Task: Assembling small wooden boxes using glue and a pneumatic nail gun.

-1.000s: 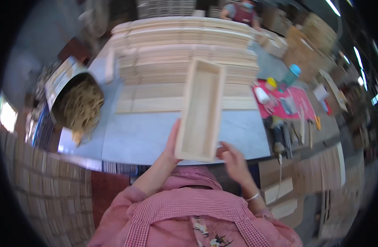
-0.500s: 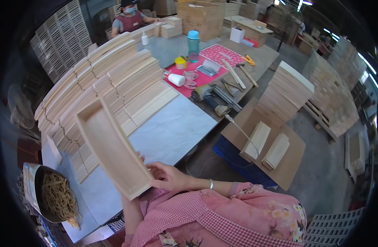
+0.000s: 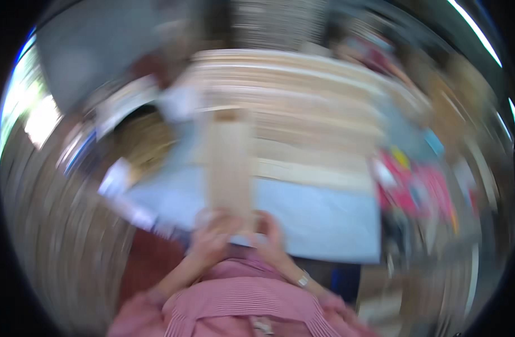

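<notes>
A long, shallow wooden box (image 3: 230, 163) points away from my body over the near part of the worktable, blurred by motion. My left hand (image 3: 213, 235) grips its near end from the left, with the fingers lying over the wood. At the near right corner, my right hand (image 3: 271, 238) holds the box with bent fingers. Beyond it stand long rows of stacked thin wooden boards (image 3: 308, 106). Smear hides the finer detail of both hands' fingers.
A dark round container of tan strips (image 3: 145, 140) stands left on the pale worktable (image 3: 324, 216). On the right is a pink mat (image 3: 431, 188) with blurred small things. A person (image 3: 375, 50) is at the far right, behind the stacks.
The whole view has swung left, so the worktable and stacks now lie straight ahead. The box, slanted before, now points straight away from me, and my left hand shows on it.
</notes>
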Demonstrator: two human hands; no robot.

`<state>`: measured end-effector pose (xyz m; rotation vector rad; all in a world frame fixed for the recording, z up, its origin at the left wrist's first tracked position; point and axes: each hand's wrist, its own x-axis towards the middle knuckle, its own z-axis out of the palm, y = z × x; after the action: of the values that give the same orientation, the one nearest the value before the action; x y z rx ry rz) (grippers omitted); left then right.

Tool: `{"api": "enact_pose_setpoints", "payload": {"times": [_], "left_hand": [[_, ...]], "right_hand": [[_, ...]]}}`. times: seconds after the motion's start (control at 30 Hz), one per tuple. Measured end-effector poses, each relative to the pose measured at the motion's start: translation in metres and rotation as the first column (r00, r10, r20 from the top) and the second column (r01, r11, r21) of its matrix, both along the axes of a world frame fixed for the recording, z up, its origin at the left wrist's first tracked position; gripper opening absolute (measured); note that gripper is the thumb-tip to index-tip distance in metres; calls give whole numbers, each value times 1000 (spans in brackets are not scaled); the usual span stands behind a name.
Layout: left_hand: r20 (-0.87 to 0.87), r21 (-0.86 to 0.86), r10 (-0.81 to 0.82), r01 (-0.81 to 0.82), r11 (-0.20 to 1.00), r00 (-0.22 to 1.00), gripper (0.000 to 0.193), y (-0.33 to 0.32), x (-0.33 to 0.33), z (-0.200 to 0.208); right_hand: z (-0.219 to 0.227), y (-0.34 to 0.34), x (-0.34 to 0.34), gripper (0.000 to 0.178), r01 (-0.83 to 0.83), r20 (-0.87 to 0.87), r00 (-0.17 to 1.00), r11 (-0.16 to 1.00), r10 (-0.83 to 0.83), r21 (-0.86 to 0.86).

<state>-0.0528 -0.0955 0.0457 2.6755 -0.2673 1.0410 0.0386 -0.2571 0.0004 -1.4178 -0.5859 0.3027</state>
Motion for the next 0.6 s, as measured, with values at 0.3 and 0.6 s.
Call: {"api": "enact_pose_setpoints", "payload": {"times": [0.3,0.6], "left_hand": [[386,228,494,-599,768,779,23,52,-84,119],[848,229,497,-973,-34,183,33,186,-279,322]], "right_hand": [[83,72,-21,63,-443,229,891,860,392,251],[32,96,-39,51,-531,116,832,840,542,-112]]}}
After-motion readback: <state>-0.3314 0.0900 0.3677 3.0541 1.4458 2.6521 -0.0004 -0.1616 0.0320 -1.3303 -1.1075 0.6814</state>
